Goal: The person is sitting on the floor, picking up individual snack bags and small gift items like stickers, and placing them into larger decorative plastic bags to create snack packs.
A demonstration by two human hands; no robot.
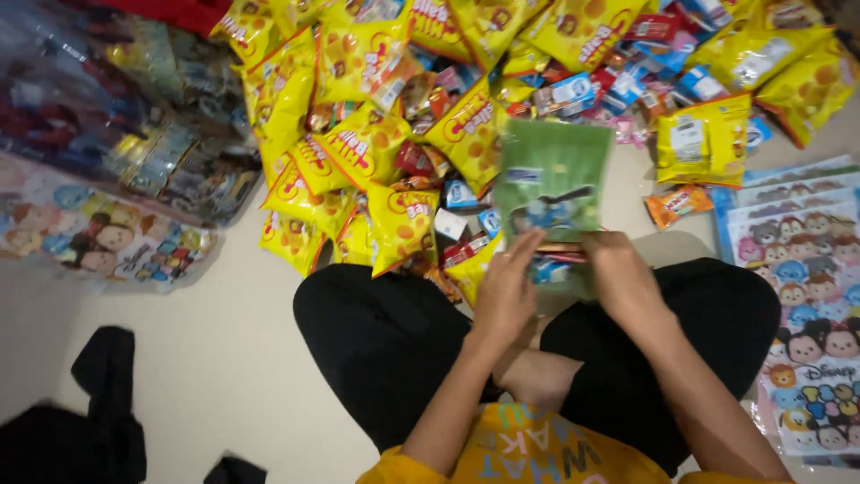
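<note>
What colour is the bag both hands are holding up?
Green bag, with a dark cartoon figure printed on it; the head view shows it, slightly blurred.

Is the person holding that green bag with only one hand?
No: both the left hand and the right hand grip the lower edge of the green bag, holding it up over the pile of yellow snack packets.

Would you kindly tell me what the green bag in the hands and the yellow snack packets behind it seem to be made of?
The green bag, held by the left hand and right hand, looks like thin, semi-clear plastic film: it is blurred, but darker shapes show through it. The yellow snack packets look like glossy printed plastic or foil-lined film, judging by their shiny highlights, puffed shape and crimped edges.
</note>
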